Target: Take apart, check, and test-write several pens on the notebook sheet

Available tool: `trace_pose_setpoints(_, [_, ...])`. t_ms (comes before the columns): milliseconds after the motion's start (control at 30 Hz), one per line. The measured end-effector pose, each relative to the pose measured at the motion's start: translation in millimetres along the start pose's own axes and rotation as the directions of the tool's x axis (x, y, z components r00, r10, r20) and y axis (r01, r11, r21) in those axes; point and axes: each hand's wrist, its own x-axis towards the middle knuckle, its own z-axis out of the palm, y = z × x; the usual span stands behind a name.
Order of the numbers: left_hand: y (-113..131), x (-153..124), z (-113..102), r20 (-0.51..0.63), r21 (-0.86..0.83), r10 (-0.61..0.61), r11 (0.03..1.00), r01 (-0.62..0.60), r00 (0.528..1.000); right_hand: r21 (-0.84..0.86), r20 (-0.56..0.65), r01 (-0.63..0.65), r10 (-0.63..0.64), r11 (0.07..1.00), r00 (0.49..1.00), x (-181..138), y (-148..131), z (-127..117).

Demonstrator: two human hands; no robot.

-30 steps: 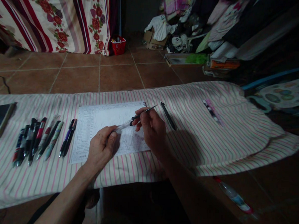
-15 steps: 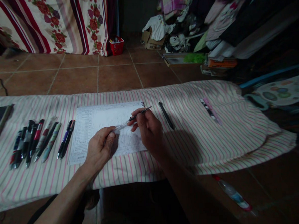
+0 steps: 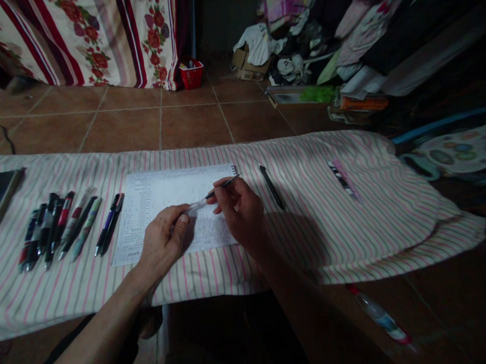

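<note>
Red basket [image 3: 192, 77], small items [image 3: 187, 65] inside. Left hand [image 3: 163, 236]: fingers [image 3: 181, 223] pinching clear tube [image 3: 196, 206]; right hand [image 3: 245, 210]: fingers holding slim, dark, pointed rod [image 3: 227, 183].

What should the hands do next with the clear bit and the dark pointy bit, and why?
Perhaps the right hand should gently bring the dark pointed piece exactly in line with the clear piece, while the left hand holds that steady. Each hand pinches one piece, and the two nearly line up; whether they touch is unclear.
</note>
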Motion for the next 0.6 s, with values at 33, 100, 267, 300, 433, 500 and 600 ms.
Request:
trace_pose_setpoints(33, [1, 0, 0, -0.002, 0.0, 0.002, 1.0, -0.002, 1.0, -0.007, 0.004, -0.001, 0.001, 1.0, 1.0, 0, 0, 0])
trace_pose_setpoints(100, [2, 0, -1, -0.011, 0.002, 0.002, 1.0, -0.002, 1.0, -0.016, 0.018, -0.004, 0.005, 1.0, 1.0, -1, 0, 1])
trace_pose_setpoints(267, [3, 0, -1, -0.017, 0.002, -0.01, 1.0, 0.01, 1.0, -0.019, 0.028, 0.005, -0.005, 1.0, 1.0, -3, 6, 5])
trace_pose_setpoints(300, [3, 0, -1, -0.015, -0.001, -0.015, 1.0, 0.015, 1.0, -0.032, 0.029, 0.005, -0.004, 0.999, 1.0, -3, 7, 6])
trace_pose_setpoints(433, [3, 0, -1, -0.017, -0.003, -0.03, 1.0, 0.03, 0.999, -0.099, 0.047, -0.005, 0.009, 0.995, 0.999, -4, 9, 7])
trace_pose_setpoints(500, [2, 0, 0, -0.021, -0.001, -0.027, 1.0, 0.027, 0.999, -0.108, 0.059, -0.009, 0.015, 0.994, 0.998, -4, 9, 8])
trace_pose_setpoints(600, [2, 0, 0, -0.02, 0.002, -0.029, 1.0, 0.029, 0.999, -0.1, 0.072, -0.018, 0.025, 0.995, 0.997, -4, 7, 9])
